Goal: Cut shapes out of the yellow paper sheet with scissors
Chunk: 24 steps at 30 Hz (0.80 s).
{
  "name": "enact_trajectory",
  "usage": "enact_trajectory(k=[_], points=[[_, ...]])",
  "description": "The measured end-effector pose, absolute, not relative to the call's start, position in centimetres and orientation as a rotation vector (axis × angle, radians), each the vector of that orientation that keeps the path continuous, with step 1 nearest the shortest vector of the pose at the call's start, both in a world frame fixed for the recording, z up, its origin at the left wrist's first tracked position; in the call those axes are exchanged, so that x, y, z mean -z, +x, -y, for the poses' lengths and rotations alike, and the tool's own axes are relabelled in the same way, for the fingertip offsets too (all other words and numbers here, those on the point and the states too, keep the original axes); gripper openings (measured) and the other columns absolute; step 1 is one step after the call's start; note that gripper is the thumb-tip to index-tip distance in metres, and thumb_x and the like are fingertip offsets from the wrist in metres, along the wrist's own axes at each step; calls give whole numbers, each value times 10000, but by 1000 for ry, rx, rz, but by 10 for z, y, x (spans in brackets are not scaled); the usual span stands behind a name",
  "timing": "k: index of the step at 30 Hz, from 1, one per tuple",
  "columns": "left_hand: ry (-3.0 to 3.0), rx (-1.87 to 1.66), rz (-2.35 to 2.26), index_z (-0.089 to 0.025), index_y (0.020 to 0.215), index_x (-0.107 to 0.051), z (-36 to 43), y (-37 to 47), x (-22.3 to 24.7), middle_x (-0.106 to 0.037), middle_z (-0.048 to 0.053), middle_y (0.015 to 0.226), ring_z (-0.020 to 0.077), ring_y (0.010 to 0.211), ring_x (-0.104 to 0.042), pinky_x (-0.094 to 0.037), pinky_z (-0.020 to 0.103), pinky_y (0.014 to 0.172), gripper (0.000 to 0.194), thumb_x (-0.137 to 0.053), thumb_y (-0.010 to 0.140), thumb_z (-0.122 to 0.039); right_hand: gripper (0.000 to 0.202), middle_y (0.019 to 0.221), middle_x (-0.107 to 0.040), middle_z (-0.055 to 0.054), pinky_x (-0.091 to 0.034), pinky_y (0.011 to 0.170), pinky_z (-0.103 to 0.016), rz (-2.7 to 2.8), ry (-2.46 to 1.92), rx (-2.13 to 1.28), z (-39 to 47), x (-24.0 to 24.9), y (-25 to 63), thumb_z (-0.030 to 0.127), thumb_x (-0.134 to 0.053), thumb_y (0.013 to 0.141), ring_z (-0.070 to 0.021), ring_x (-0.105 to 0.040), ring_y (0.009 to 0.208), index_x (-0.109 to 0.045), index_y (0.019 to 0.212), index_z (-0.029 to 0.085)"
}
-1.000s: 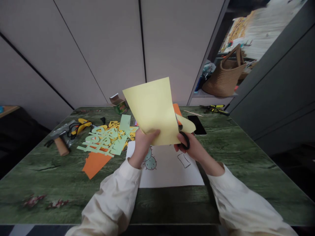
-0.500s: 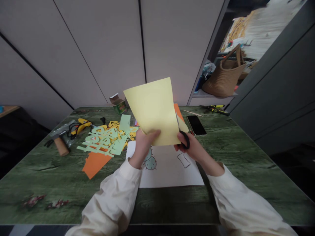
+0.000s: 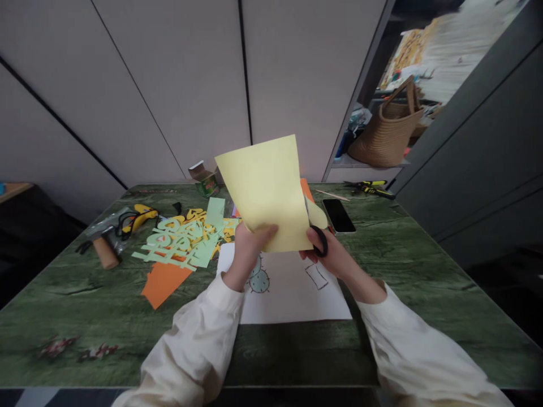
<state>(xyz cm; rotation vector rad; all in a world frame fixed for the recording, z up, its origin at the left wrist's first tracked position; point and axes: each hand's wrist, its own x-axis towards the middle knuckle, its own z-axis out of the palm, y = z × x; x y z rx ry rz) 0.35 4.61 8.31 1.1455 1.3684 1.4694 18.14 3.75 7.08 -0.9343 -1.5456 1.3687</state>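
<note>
A large sheet of yellow paper [image 3: 265, 189] is held up above the table, gripped at its lower left by my left hand [image 3: 250, 249], thumb on top. My right hand [image 3: 333, 254] is closed round the black handles of a pair of scissors [image 3: 320, 242] at the sheet's right edge. The blades are mostly hidden by the paper, and a partly cut strip curls out to the right of them. Beneath both hands lies a white sheet [image 3: 292, 299] with blue-green round shapes and a small outlined shape drawn on it.
Green and yellow paper cutouts [image 3: 178, 237] and an orange piece [image 3: 165, 282] lie left. Further left is a wooden-handled tool [image 3: 105, 252]. A phone [image 3: 338, 215], thin stick [image 3: 333, 195] and pliers [image 3: 373, 189] lie right. A small box [image 3: 206, 181] stands behind.
The yellow sheet has shifted very slightly to the right, and the strip at its right edge curls out a little further. Both hands keep their hold, nearly in place.
</note>
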Motion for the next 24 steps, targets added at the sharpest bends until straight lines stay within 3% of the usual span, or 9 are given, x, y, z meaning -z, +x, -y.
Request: enact_trajectory(k=[24], points=[[1160,-1480,-1337,-118,833,-680,-47,3,-80,-711,89,856,196,751,-652,-507,275,623,306,-750,562,-242,455,543,-538,5,-265,402,-222,1547,-929,-1370,-40,-65,183,553,-390,869,-64,-388,414,-502,667,162]])
